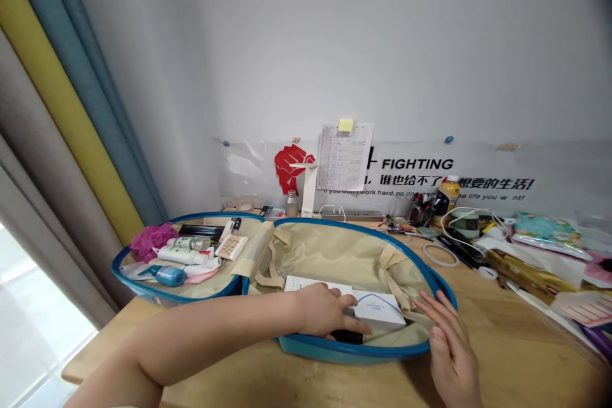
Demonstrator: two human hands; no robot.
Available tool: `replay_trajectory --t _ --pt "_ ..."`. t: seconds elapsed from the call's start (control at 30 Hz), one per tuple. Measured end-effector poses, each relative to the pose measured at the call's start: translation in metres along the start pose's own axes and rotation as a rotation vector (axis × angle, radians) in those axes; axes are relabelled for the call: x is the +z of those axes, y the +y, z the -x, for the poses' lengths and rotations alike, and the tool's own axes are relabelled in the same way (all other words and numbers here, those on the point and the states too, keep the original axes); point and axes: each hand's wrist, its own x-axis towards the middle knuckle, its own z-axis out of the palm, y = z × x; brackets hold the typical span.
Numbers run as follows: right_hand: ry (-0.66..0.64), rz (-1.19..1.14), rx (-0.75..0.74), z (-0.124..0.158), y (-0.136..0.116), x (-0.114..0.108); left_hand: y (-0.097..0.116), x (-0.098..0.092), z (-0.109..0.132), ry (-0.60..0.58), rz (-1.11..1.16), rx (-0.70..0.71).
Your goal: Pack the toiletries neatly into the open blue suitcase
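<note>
A blue-rimmed suitcase (335, 352) lies opened flat on the table, its beige lining showing. My left hand (327, 311) reaches into the right half, fingers spread over a white box with a blue line (380, 307) and a black object (347, 336). That black object is partly under the fingers, and its kind is not clear. Another white box (299, 282) is partly covered by the same hand. At the suitcase's right rim, my right hand (449, 344) has its fingers stretched out and holds nothing.
The left half holds a purple bath puff (153, 242), a blue pump bottle (167, 275), a white tube (182, 255) and a bundle of cotton swabs (232, 247). Behind stands a white lamp (308, 191). A tape roll (440, 255), a yellow-labelled bottle (448, 196) and gold packaging (530, 277) lie right.
</note>
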Motion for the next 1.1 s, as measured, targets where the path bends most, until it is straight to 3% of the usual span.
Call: replay_trajectory --t 0.1,0.53,0.8,0.9,1.1 --pt "0.007 0.008 -0.001 0.0 0.0 0.001 0.001 0.002 -0.011 0.003 -0.008 0.033" --pt "-0.006 0.001 0.008 0.0 -0.001 -0.001 0.01 -0.001 -0.025 -0.015 0.141 -0.165" --pt "-0.006 0.007 0.019 -0.001 -0.001 -0.002 0.026 -0.009 -0.051 -0.061 0.142 -0.377" --pt "-0.019 0.013 0.036 -0.001 -0.002 -0.002 0.029 -0.011 -0.053 -0.093 0.13 -0.448" --pt "-0.023 0.023 0.03 -0.002 -0.004 -0.002 0.031 -0.019 -0.05 -0.157 0.138 -0.449"
